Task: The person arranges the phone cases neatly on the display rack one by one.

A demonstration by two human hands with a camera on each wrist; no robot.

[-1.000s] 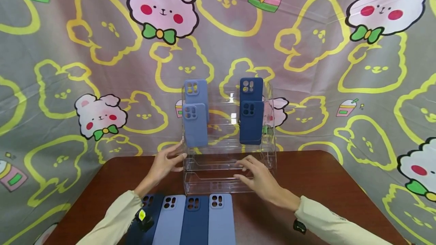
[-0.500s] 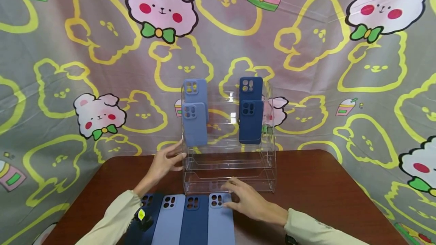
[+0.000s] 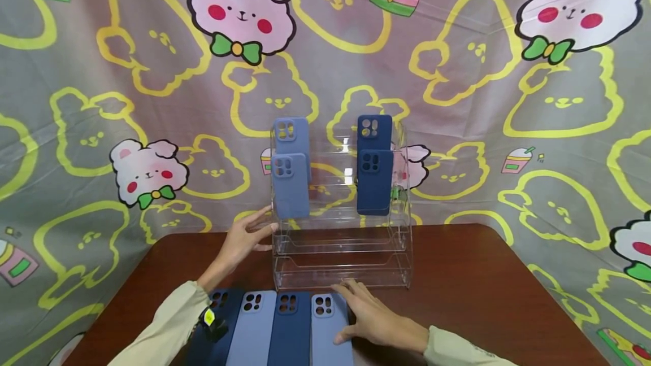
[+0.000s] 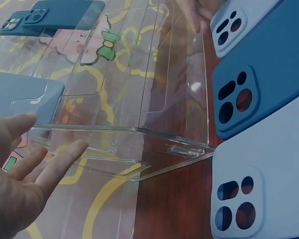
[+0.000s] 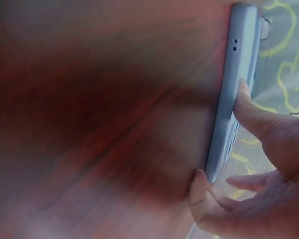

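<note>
A clear acrylic tiered display rack (image 3: 341, 278) stands on the table. My left hand (image 3: 244, 244) is at its left side, fingers fairly straight and fingertips at the side panel; in the left wrist view the left hand (image 4: 20, 179) shows thumb and fingers spread near the panel's edge. In front lies a row of phone cases. My right hand (image 3: 373, 318) holds the rightmost, a light blue phone case (image 3: 325, 335). In the right wrist view, the thumb presses that light blue case (image 5: 241, 55) and a curled finger meets its end.
Beside it lie a dark blue case (image 3: 290, 335), another light blue case (image 3: 251, 335) and a dark blue one (image 3: 216, 349), partly behind my left sleeve. On the rack stand light blue cases (image 3: 292, 194) at left and dark blue cases (image 3: 374, 191) at right. A patterned cloth (image 3: 458, 100) hangs behind.
My right hand has come down and left from the rack's lower tiers to the rightmost light blue case, which has shifted slightly toward me. My left hand has stayed nearly still.
</note>
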